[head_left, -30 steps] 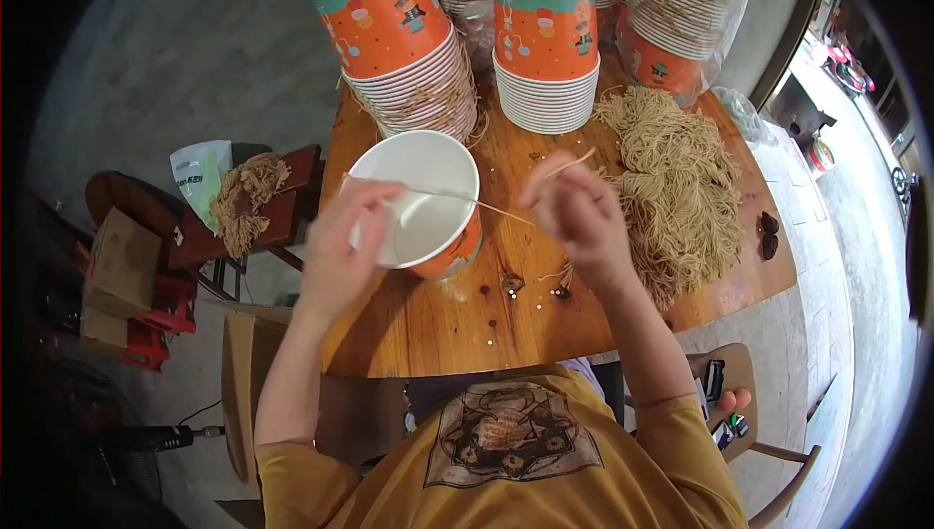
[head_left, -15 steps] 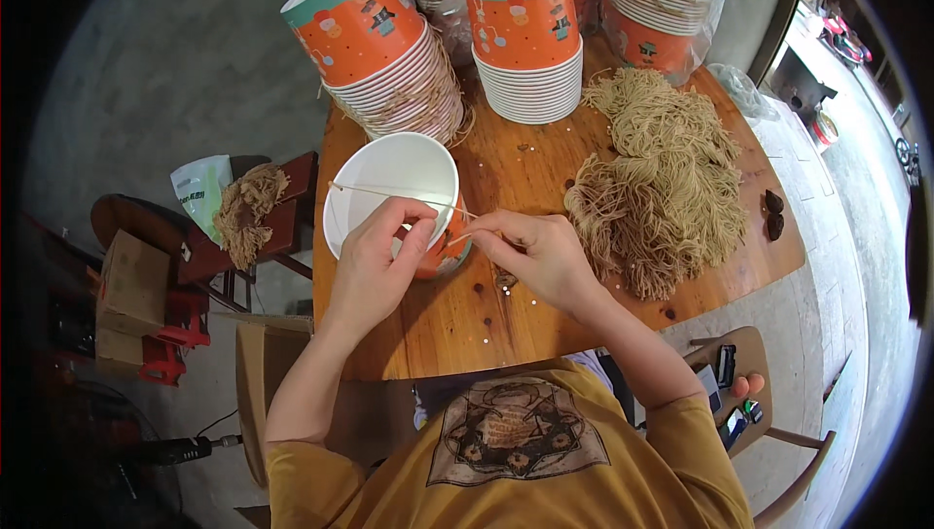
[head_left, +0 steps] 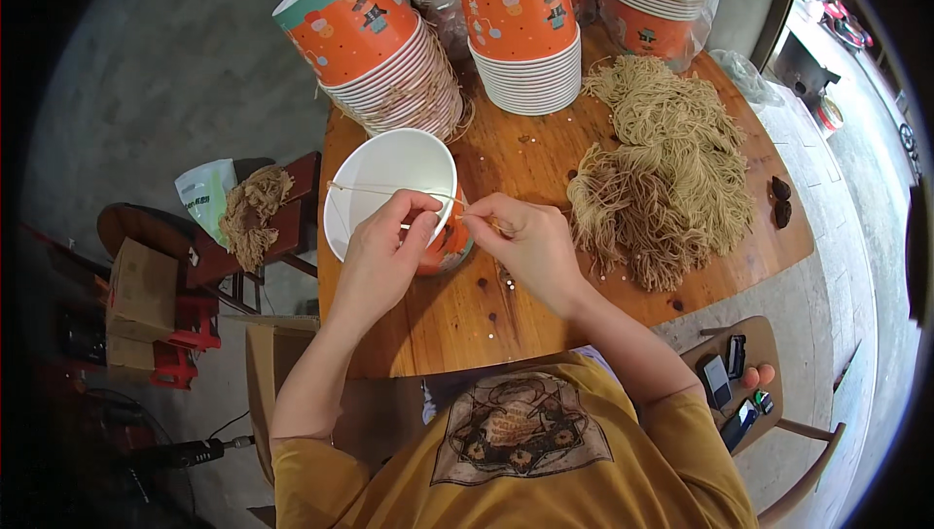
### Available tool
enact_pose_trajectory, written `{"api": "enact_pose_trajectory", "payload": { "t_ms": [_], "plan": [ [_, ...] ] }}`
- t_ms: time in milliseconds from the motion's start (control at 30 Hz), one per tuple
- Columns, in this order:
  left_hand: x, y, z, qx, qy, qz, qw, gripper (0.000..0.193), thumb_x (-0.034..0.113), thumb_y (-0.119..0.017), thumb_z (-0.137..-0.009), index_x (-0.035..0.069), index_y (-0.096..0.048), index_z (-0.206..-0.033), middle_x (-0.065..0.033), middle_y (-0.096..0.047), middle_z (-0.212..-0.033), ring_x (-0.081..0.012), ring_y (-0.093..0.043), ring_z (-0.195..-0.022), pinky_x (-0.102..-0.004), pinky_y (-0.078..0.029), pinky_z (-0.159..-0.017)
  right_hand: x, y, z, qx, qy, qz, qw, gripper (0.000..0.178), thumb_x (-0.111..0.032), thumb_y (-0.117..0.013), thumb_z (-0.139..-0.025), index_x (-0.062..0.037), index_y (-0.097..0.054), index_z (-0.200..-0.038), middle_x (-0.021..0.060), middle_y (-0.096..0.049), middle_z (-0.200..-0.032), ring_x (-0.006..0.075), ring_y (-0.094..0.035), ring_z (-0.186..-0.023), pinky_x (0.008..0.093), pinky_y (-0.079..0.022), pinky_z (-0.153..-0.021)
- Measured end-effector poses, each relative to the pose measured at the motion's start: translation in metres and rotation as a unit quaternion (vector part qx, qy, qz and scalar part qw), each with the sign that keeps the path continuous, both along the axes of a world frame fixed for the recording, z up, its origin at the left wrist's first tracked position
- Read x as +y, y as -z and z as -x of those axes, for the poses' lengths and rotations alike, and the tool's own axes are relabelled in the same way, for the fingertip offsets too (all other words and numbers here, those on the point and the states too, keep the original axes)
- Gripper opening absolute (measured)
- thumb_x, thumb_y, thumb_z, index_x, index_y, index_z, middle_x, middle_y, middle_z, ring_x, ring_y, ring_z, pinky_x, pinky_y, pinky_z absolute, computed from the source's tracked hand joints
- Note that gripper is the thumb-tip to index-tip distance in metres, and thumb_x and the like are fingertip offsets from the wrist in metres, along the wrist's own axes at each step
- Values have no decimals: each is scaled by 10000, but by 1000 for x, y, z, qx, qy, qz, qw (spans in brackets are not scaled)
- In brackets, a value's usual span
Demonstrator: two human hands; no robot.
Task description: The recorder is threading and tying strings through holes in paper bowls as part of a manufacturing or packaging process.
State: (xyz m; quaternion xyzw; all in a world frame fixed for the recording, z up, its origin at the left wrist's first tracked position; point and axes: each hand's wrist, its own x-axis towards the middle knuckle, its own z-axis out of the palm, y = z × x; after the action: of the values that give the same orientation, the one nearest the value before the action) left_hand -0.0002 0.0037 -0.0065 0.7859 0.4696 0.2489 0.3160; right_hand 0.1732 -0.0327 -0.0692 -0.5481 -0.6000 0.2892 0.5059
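Note:
A white-lined paper bucket (head_left: 377, 161) with an orange printed outside lies tilted on the wooden table, its mouth towards me. Tan twine (head_left: 375, 188) runs across the mouth from a hole near the left rim to my fingers. At the bucket's near right edge, my left hand (head_left: 384, 257) pinches the twine between thumb and fingertips. Close beside it, my right hand (head_left: 533, 245) is closed in a pinch on the twine's other part, fingers curled. How the strands cross between the fingertips is too small to tell.
A big heap of tan twine (head_left: 681, 179) lies to the right. Nested upside-down buckets (head_left: 525, 72) stand at the back, beside a leaning stack (head_left: 389, 82) with twine hanging from it. Two dark objects (head_left: 781, 202) lie near the right table edge. A cardboard box (head_left: 272, 354) stands at lower left.
My right hand's fingertips have drawn in towards my left hand, and its fingers have curled more. The left hand keeps its pinch by the bucket. The whole view has shifted slightly.

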Motion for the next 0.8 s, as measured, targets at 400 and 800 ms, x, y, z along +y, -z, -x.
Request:
{"api": "enact_pose_trajectory", "payload": {
  "t_ms": [400,800],
  "plan": [
    [14,5,5,-70,53,123,989,172,66,-476,-929,4,-569,-1060,-21,-610,-897,-78,-520,-807,-229,-433,-739,4,4,12,16,10,-25,1000,101,-188,-610,-816,-107,-625,-876,102,-658,-750,273,-646,-651,353,-502,-588],
    [26,3,3,-23,88,111,990,120,74,-511,-917,8,-560,-1003,-4,-593,-834,-68,-507,-771,-233,-440,-708,4,-2,15,-132,64,-120,982,132,-185,-636,-825,-63,-591,-847,110,-601,-649,267,-604,-586,361,-470,-529]
  ]
}}
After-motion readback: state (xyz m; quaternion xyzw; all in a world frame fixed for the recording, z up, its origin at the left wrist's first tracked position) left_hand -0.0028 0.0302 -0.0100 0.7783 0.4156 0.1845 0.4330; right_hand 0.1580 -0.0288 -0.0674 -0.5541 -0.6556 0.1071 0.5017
